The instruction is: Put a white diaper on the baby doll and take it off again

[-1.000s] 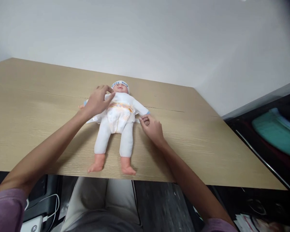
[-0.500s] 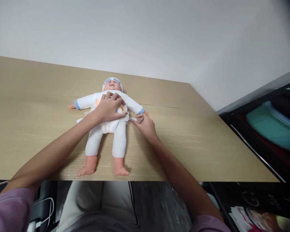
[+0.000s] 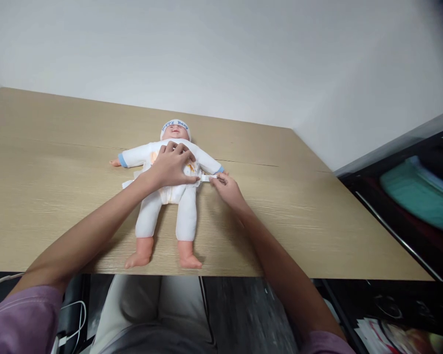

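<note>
A baby doll [image 3: 186, 216] in a white suit with blue cuffs lies on its back, feet towards me. A white diaper [image 3: 172, 195] with orange marks is around its hips, its front panel over the belly. Across that panel rests my left hand [image 3: 173, 164], fingers spread and the thumb at the diaper's side edge. My right hand [image 3: 227, 189] pinches the end of a white diaper tab [image 3: 205, 178], drawn out sideways beside the doll's blue cuff. On the left, another white tab [image 3: 127, 183] sticks out from under my forearm.
The doll lies on a wooden table [image 3: 280, 221] with a pale wall behind it. A dark shelf [image 3: 369, 216] with a green item [image 3: 419, 194] stands at the right. Papers [image 3: 376, 334] and a white cable [image 3: 83, 314] are below the table's front edge.
My right hand has moved slightly up and right, and more of the tab shows between it and the diaper. My left hand stays on the panel, its thumb reaching further right.
</note>
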Action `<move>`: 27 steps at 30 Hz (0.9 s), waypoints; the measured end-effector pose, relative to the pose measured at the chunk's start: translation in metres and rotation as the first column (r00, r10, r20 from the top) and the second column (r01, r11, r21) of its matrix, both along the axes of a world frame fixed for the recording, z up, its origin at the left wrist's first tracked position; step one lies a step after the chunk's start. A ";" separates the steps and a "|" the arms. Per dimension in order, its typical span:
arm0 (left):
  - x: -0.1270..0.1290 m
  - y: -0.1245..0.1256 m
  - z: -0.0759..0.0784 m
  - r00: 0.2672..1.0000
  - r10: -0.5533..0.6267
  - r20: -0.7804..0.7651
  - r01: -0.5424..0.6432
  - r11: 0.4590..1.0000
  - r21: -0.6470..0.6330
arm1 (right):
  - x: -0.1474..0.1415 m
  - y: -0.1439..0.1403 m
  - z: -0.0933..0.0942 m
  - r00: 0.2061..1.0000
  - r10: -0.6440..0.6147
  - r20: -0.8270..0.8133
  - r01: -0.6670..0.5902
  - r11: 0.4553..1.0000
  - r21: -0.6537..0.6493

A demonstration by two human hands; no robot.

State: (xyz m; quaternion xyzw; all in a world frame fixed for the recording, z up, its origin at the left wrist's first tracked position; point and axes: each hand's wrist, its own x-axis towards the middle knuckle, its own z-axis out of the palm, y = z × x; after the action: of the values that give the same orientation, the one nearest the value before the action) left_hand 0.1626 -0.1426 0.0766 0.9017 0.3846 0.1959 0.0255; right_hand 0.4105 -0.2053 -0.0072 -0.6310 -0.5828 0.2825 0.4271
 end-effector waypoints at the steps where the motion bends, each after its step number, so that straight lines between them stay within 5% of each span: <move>1: 0.000 0.000 0.000 1.000 0.002 -0.002 -0.002 1.000 0.000 | 0.001 0.001 0.004 0.998 0.020 -0.063 -0.019 1.000 0.007; 9: 0.002 -0.001 0.001 1.000 -0.007 0.001 0.007 1.000 -0.003 | -0.035 0.026 0.033 0.976 0.137 -0.170 -0.132 0.990 0.039; 14: 0.002 -0.003 0.001 1.000 0.007 0.005 -0.007 1.000 0.022 | -0.058 0.047 0.026 0.970 0.211 -0.124 -0.197 0.973 0.118; 18: 0.003 -0.002 0.000 1.000 -0.007 0.001 0.007 1.000 0.025 | -0.056 0.032 0.016 0.969 0.210 -0.130 -0.175 0.956 0.237; 22: 0.002 0.001 -0.005 1.000 -0.011 0.005 0.011 1.000 0.020 | -0.054 0.003 0.014 0.975 0.195 0.109 -0.223 0.868 0.443; 27: -0.003 0.005 -0.008 0.993 -0.038 0.112 0.041 0.999 -0.026 | -0.050 -0.012 0.012 0.904 0.258 0.340 -0.398 0.798 0.452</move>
State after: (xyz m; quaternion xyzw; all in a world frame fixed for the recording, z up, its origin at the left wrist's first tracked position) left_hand 0.1601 -0.1371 0.0683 0.8964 0.3674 0.2398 0.0633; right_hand 0.3607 -0.2175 0.0053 -0.4148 -0.7887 0.1021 0.4421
